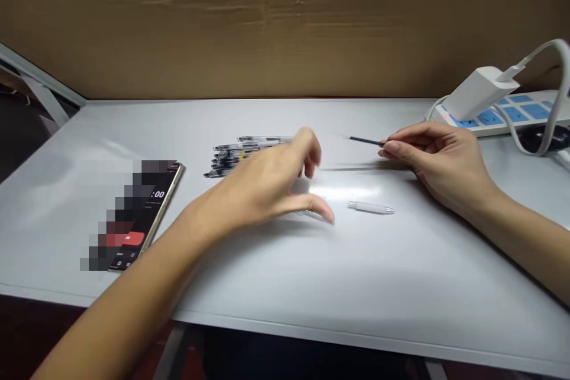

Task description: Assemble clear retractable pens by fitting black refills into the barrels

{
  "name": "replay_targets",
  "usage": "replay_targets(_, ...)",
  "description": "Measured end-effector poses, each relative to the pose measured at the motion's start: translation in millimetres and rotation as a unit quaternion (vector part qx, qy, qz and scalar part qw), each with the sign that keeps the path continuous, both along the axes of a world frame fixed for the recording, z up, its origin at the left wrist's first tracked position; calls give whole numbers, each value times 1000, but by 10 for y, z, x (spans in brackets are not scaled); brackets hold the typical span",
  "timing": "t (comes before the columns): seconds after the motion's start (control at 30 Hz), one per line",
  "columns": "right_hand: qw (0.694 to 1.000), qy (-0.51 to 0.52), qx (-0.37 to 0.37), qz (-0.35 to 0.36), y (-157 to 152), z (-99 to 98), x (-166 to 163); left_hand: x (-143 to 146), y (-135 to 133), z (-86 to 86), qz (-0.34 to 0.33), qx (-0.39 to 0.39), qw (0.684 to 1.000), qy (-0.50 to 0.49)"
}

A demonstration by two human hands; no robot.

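Observation:
Between the thumb and fingers of my right hand (439,157) is a thin pen refill (366,141). Its dark tube points left, above the table. My left hand (271,181) is open over the middle of the table, thumb and fingers apart, slightly blurred. Under its thumb lies a clear piece (305,214), mostly hidden, which I cannot make out. A pile of click pens (225,160) with clear barrels lies behind that hand, partly covered by it. Between my two hands, nearer the front, a whitish pen barrel (370,207) with a pointed end lies flat.
At the left a phone (155,208) lies on the white table (356,285), its screen partly pixelated. A power strip (521,111) with a white charger (478,92) and a looping cable (559,95) is at the back right. A cardboard wall (267,29) rises behind.

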State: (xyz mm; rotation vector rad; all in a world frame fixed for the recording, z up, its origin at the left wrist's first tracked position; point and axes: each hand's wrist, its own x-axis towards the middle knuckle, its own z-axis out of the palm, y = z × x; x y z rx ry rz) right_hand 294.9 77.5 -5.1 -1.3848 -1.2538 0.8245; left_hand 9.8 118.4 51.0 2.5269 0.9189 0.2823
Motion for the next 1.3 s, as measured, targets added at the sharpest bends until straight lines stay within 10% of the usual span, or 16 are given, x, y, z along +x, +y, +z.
replay_targets(0.17,1000,28,-3,11,19,-34,30,-37,-42,-17,-127,-46,987,87)
replay_targets(0.6,992,-99,42,68,-66,46,-28,69,-85,84,86,-3,992,95)
replay_targets(1.1,957,-198,108,185,-142,28,-38,195,-154,-216,-6,70,993,96)
replay_targets(1.3,979,-146,114,85,-137,44,-86,142,-78,-181,48,92,991,80)
